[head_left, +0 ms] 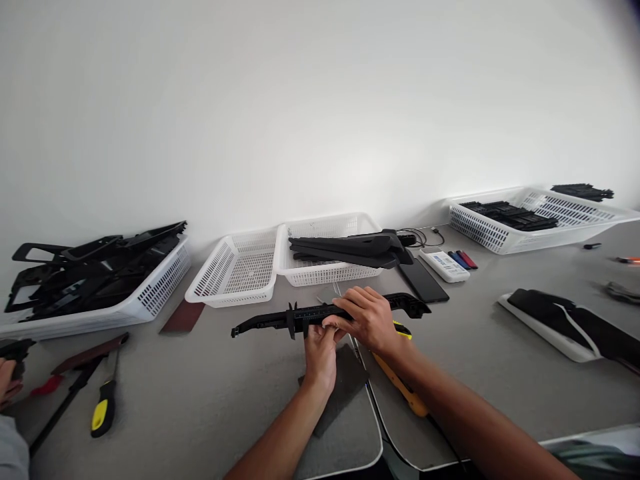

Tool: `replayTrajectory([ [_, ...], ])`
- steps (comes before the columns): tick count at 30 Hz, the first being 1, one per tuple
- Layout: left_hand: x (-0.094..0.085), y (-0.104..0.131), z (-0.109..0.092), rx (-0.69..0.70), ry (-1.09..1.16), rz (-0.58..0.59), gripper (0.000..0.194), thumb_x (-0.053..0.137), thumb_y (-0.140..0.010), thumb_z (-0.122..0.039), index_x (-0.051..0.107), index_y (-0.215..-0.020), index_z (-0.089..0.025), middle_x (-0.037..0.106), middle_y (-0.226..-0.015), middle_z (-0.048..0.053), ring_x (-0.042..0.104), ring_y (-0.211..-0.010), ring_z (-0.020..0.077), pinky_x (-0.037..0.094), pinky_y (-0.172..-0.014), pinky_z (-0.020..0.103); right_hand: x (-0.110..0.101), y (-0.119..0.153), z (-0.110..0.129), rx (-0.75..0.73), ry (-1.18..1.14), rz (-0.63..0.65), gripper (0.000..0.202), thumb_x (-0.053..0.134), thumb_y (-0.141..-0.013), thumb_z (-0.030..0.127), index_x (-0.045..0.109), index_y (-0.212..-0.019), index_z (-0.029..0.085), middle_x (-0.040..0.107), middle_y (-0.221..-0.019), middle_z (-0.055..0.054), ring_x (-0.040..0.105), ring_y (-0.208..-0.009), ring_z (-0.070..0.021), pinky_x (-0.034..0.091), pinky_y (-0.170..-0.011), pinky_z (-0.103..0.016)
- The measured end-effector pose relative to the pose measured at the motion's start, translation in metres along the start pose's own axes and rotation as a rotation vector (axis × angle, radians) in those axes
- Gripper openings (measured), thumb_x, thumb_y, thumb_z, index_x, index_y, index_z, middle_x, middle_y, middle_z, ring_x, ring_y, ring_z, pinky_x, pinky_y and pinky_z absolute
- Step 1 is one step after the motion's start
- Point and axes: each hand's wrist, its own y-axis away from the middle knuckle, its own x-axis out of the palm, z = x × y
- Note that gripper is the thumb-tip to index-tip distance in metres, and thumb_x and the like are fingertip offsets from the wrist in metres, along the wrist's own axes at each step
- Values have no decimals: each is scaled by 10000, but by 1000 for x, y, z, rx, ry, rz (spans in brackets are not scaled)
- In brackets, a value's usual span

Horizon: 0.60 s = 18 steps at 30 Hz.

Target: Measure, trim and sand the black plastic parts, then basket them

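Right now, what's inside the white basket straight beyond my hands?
Long black parts lie in the white basket, jutting past its right end. They cover much of its floor; anything beneath them is hidden.

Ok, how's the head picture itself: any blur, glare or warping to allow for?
Head view: soft light, pale wall without harsh glare; upper-right corner dark; apparent wide-angle stretch toward the sides, as at the right basket; grey item by the right edge smeared; long black part so dark that fine detail is hard to read.
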Motion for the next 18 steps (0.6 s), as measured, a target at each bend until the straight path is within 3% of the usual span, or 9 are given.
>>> replayTrajectory([
  [13, -1, 2, -1, 9, -16, 2, 424, 923, -704, -513, 704, -876, -193, 771, -948, 46, 738, -949, 211, 618, -831, 326, 3, 3, 5, 21, -21, -25, 426, 622, -1049, 555, 766, -909, 179, 695, -793, -53, 583, -745, -183, 347, -708, -337],
  [16, -2, -1, -2, 2, -30, 28, 444, 919, -713, -530, 703, -908, -195, 781, -1001, 65, 746, -1007, 246, 626, -869, 366, 3, -3, 6, 124, -127, 15, 453, 632, -1033, 587, 775, -870, 190, 706, -785, -52, 608, -738, -184, 381, -706, -330],
  [18, -3, -4, -4, 4, -34, 49, 466, 921, -720, -530, 705, -967, -199, 780, -1063, 78, 745, -1049, 264, 631, -894, 393, -6, -12, -1, 331, -266, 2, 505, 641, -1002, 646, 770, -829, 189, 712, -768, -47, 631, -718, -185, 413, -680, -315],
])
